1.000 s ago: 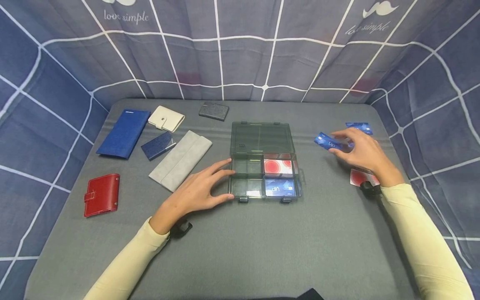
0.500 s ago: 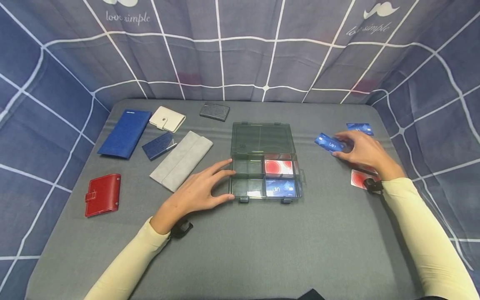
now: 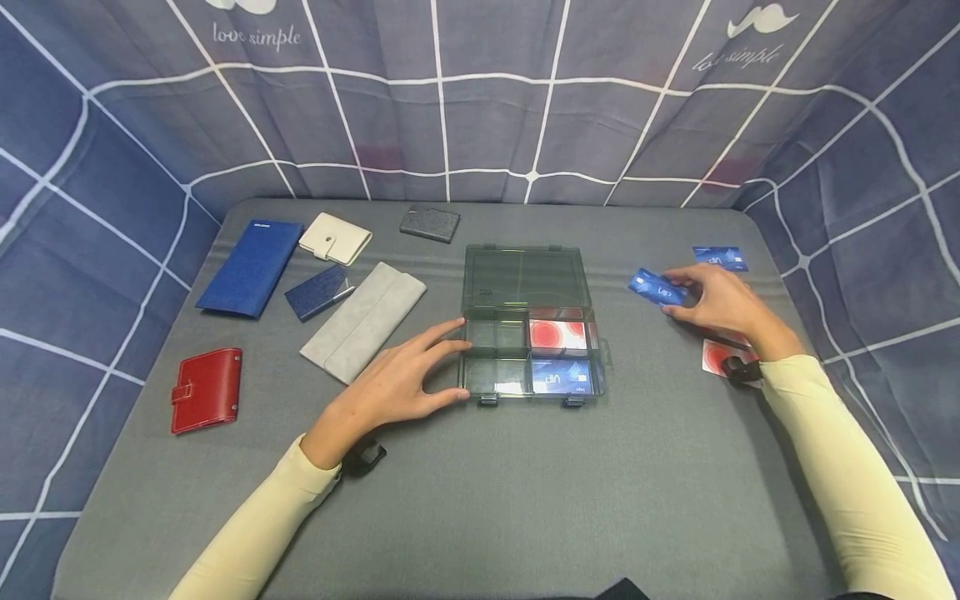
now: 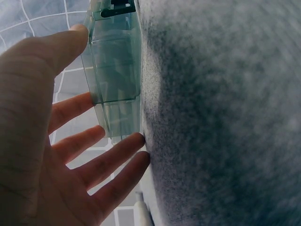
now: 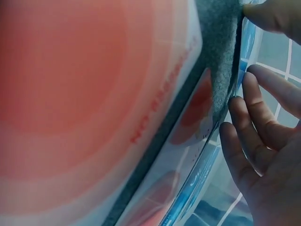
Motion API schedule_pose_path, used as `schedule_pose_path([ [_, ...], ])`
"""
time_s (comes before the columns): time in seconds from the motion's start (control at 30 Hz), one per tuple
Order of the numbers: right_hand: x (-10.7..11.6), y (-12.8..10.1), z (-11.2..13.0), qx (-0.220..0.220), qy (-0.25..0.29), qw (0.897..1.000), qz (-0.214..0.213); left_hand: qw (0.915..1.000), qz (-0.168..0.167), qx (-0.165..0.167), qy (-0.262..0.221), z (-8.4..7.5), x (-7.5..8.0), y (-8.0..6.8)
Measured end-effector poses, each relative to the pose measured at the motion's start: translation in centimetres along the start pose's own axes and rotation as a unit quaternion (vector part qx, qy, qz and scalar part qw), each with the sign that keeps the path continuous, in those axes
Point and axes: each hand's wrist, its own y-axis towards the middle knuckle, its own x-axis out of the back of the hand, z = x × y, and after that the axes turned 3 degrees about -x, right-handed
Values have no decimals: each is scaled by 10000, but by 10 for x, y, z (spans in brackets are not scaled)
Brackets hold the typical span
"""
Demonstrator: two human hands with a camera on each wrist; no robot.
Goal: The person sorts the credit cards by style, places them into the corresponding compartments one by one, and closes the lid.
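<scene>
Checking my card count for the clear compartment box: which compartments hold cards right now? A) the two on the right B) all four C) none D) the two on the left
A: in the clear compartment box, a red-and-white card and a blue card fill the right-hand compartments; the left ones look empty.

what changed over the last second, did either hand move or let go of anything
The right hand dipped slightly toward the table, keeping its grip on the blue card, which sank with it. The left hand stayed resting against the left side of the clear organizer box. The cards in the box and the wallets lie as before.
</scene>
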Motion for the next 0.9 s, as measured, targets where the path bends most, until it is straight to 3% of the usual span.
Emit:
schedule_pose_path([
  [0.4, 1, -12, 7, -119, 33, 9997, -199, 10000, 9, 9, -4, 0, 0, 0],
  [0.9, -1, -33, 70, 596, 126, 9978, -272, 9999, -92, -96, 3, 0, 0, 1],
])
